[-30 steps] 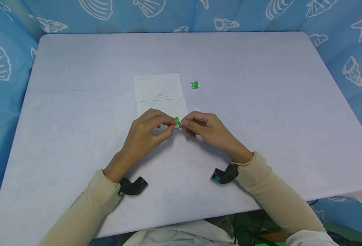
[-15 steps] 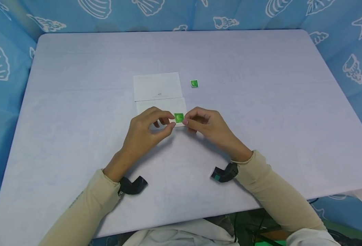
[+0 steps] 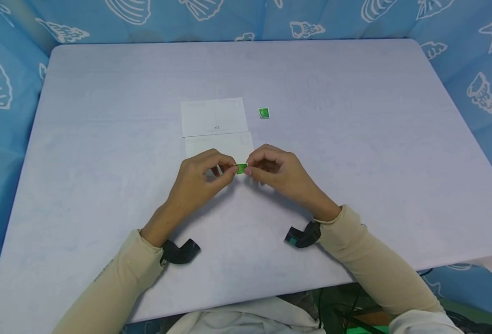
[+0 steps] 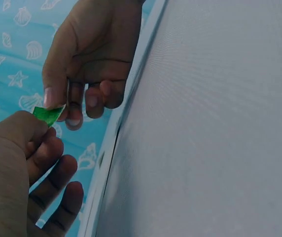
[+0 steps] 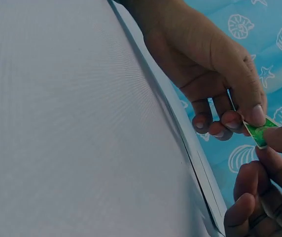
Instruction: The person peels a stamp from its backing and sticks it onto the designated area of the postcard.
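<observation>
Between my two hands is a small square green sticker [image 3: 241, 169] with a white border, tilted and slightly bent. My left hand [image 3: 204, 175] pinches one side between thumb and forefinger. On the opposite side, the thumb and forefinger of my right hand [image 3: 277, 169] pinch it too. Both wrist views show the sticker [image 4: 48, 115] stretched between the two thumbs, its face toward them. Just beyond the hands lies a white sheet [image 3: 218, 144], its near edge covered by the fingers. A second green sticker [image 3: 264, 113] lies flat on the table, right of the papers.
Another white sheet [image 3: 214, 117], with a small dark mark near its lower edge, lies directly behind the first. Both are on the white-covered table [image 3: 354, 139]. A blue curtain [image 3: 333, 18] with shell prints surrounds the far and side edges. Each wrist wears a black camera [image 3: 182, 253].
The sticker has turned from lying face-up between the fingers to tilted and foreshortened, and sits slightly closer to me. My left fingers, apart half a second ago, have closed on its edge.
</observation>
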